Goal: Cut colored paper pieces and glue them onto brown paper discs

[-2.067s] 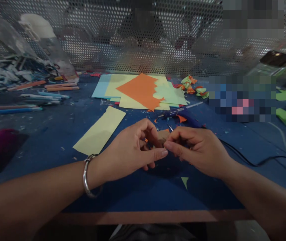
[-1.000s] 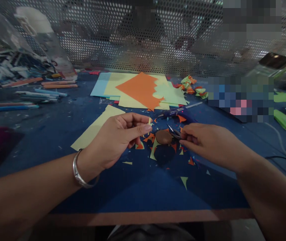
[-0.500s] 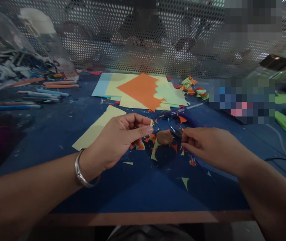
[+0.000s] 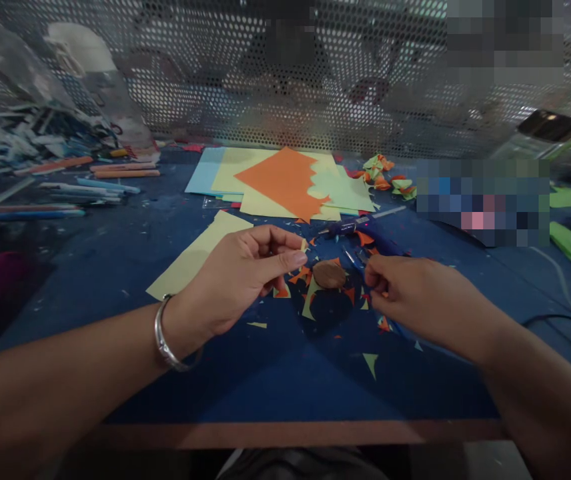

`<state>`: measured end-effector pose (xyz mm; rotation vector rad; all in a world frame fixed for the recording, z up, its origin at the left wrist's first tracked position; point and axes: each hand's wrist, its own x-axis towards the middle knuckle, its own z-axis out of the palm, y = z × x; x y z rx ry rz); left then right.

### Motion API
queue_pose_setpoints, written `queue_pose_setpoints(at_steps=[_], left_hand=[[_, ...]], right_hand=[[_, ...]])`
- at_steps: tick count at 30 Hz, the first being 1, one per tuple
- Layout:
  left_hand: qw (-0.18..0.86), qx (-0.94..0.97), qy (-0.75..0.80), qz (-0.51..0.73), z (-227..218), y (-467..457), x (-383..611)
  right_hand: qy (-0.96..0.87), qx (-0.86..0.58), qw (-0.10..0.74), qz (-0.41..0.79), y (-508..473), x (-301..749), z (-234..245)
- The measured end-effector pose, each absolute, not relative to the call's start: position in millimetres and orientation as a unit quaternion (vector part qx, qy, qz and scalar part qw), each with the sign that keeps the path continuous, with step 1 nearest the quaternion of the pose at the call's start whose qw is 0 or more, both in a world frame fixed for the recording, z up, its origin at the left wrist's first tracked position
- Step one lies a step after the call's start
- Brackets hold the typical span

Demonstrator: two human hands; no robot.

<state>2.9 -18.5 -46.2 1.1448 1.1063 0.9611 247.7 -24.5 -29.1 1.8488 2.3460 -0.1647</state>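
Observation:
My left hand, with a silver bangle at its wrist, pinches a small strip of yellow paper between thumb and forefinger. Right of it, my right hand is closed, its fingertips at a thin clear-and-blue object whose kind I cannot make out. Between the hands a brown oval disc lies among orange and yellow paper scraps. Just behind, a purple glue gun rests on its side, a whitish stick coming out of its rear.
A cut yellow sheet lies beneath my left forearm's far side. Behind are stacked coloured papers with an orange sheet on top. Crumpled paper pieces sit back right. Pens and a bottle stand left; a cable runs right.
My right hand has shifted slightly to the right, and more of the clear-and-blue object shows at its fingertips. My left hand keeps its pinch on the paper strip.

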Motion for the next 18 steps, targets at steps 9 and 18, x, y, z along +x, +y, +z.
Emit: queue_pose_setpoints(at_steps=[9,18], left_hand=[[0.576,0.524,0.469,0.417,-45.5,-20.3,2.3],[0.603,0.511,0.454,0.413,-48.1,-20.8,1.0]], right_hand=[[0.773,0.629,0.060,-0.056,-22.5,247.6,-35.0],[0.775,0.628,0.037,-0.064,-18.7,249.7,-41.1]])
